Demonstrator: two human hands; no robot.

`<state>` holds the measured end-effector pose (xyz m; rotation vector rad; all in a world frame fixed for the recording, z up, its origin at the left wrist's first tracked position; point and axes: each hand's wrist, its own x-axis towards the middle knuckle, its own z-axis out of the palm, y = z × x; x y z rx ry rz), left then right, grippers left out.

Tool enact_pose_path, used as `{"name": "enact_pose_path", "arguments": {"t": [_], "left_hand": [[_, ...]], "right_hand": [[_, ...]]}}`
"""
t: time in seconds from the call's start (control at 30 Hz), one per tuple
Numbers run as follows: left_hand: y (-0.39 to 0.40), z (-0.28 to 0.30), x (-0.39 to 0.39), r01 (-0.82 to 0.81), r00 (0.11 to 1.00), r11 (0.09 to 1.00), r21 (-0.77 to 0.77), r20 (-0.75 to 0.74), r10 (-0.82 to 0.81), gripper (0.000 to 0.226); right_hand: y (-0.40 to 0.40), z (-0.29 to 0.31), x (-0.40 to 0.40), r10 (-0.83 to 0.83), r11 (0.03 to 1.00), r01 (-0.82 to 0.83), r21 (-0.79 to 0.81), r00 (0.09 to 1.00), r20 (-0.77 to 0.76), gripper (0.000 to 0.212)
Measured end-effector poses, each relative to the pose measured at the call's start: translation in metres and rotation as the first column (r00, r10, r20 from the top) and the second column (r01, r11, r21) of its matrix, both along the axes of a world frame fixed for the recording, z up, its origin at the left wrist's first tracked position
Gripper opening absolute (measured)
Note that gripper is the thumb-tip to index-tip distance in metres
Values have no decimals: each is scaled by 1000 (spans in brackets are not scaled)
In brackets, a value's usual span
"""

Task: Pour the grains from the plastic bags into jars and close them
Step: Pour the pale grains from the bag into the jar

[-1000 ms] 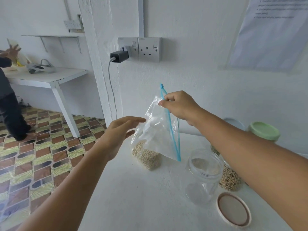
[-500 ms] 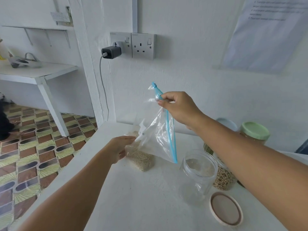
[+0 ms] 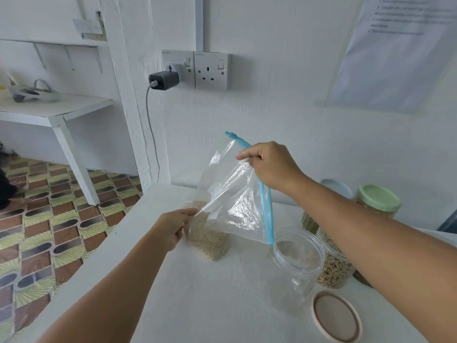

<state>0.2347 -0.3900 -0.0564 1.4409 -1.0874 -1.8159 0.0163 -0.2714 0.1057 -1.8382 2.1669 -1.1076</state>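
1. Left hand (image 3: 173, 227) has come down from open mid-air a second ago and now pinches the lower left edge of the plastic bag (image 3: 237, 201); right hand (image 3: 270, 164) stays up at the zip end, much as before.
2. Bag: clear, crinkled, with a blue zip strip (image 3: 265, 204) running from the top tip down the right side to a lower corner just above the open jar (image 3: 298, 258).
3. Grains (image 3: 209, 240): pale, small, bunched in the bag's bottom, which rests on the white table (image 3: 197, 305) just beside the left hand.
4. Upper part of the bag is slack and stretched between the two hands, tilted, above the table.
5. Right hand grip: fingers curled, thumb and forefinger pinching the bag at the zip strip.
6. Left hand grip: fingertips closed on a fold of plastic; thumb position hard to see, likely under the film.
7. Open jar: clear plastic, upright, no lid, near the table's right side; looks nearly empty, though glare makes the bottom hard to read.
8. Lid (image 3: 337, 316): round, cream rim, brown inside, lying flat on the table in front of the open jar, apart from it.
9. Behind the open jar: a filled jar (image 3: 333, 268) of brownish grain, touching or just beside it, and a green-lidded jar (image 3: 378, 199) further back near the wall.
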Motion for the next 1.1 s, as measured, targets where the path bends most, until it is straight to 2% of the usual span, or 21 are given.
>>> {"name": "enact_pose_path", "arguments": {"t": [0.07, 0.13, 0.27, 0.4, 0.5, 0.67, 0.87, 0.93, 1.0, 1.1], "left_hand": [[1, -3, 8, -12, 999, 997, -70, -41, 9, 25], [8, -4, 18, -39, 986, 992, -122, -164, 18, 29], [16, -11, 22, -101, 947, 985, -139, -316, 52, 29], [7, -9, 25, -182, 922, 968, -173, -372, 107, 25], [1, 5, 32, -230, 914, 933, -276, -389, 111, 29], [-5, 32, 44, -334, 901, 849, -409, -405, 159, 36], [-4, 12, 58, -284, 936, 875, -393, -314, 162, 31], [-11, 7, 62, -269, 937, 911, -312, -304, 172, 33], [-14, 11, 65, -195, 938, 955, -222, -328, 115, 30], [-15, 19, 63, -161, 939, 974, -161, -329, 101, 26]], "right_hand": [[2, 3, -2, -20, 999, 22, -39, 998, 66, 35], [3, 4, -3, -24, 998, 34, -58, 986, 166, 35], [2, 1, 1, -1, 997, 21, -68, 960, 279, 41], [-1, 3, 8, 24, 998, 0, -70, 939, 344, 41], [-1, 15, 11, 61, 991, -7, -132, 910, 409, 38], [1, 22, 1, 63, 984, 12, -179, 911, 407, 35], [4, 3, 0, 27, 995, 13, -101, 923, 384, 39], [3, 0, -1, 20, 995, 18, -95, 921, 389, 40], [3, -2, -2, 14, 997, 18, -79, 923, 384, 41], [2, -5, -5, 9, 997, 20, -74, 927, 374, 42]]}}
